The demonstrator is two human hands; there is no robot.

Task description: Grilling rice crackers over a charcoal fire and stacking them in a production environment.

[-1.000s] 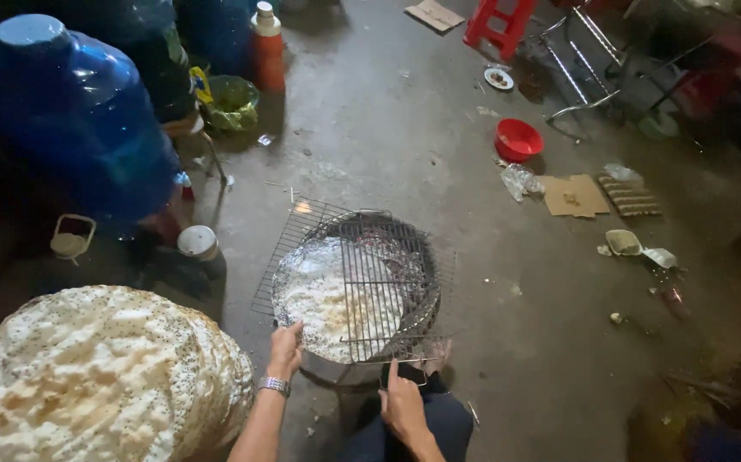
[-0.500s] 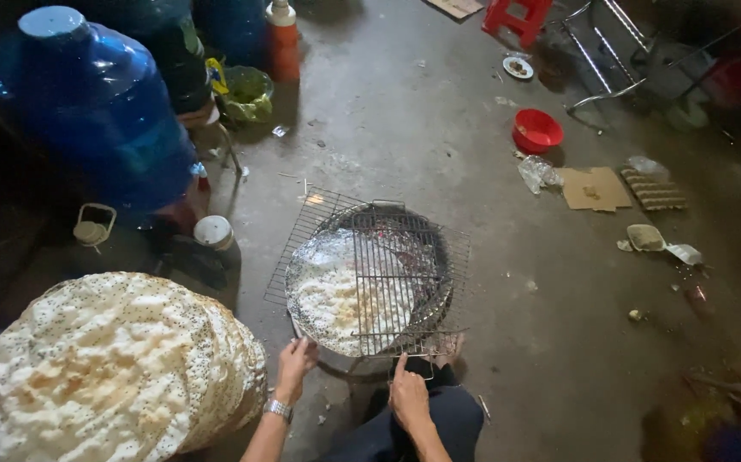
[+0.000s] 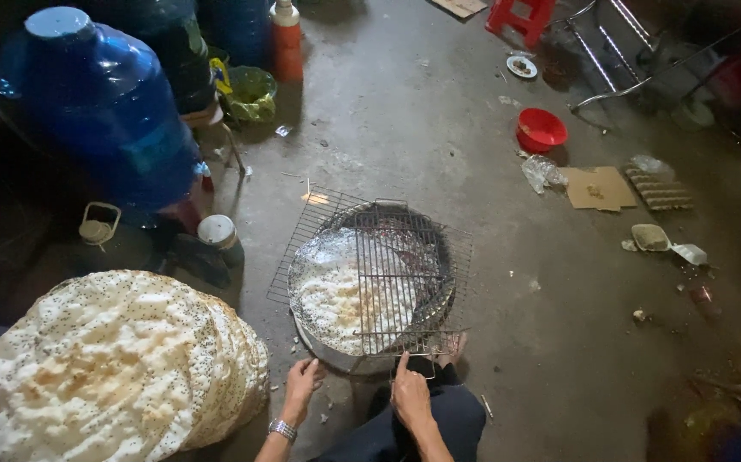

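- the right hand (image 3: 411, 395) sits at the near edge of the wire grill rack (image 3: 379, 278), its fingers (image 3: 402, 366) curled, the forefinger stretched up to touch the rack's front wire; whether it truly grips the wire cannot be told from here.
- the left hand (image 3: 300, 385), a metal watch (image 3: 281, 429) on the wrist, hovers with its fingers loosely spread just beside the near-left rim of the round charcoal brazier (image 3: 336, 355), holding nothing.
- a pale, blistered rice cracker (image 3: 345, 295) lies under the rack's mesh over the brazier, covering its left half; the right half shows dark coals.
- judged from this, handling the rack well means taking it only by the cool front wire, keeping it level, and keeping the free hand off the hot rim.
- to the left, touching nothing on the fire, a tall stack of toasted sesame crackers (image 3: 114, 359) rests low beside the person.
- farther out on the concrete floor (image 3: 405, 128): a big blue water jug (image 3: 105, 111), a red bowl (image 3: 541, 130), a piece of cardboard (image 3: 597, 187).
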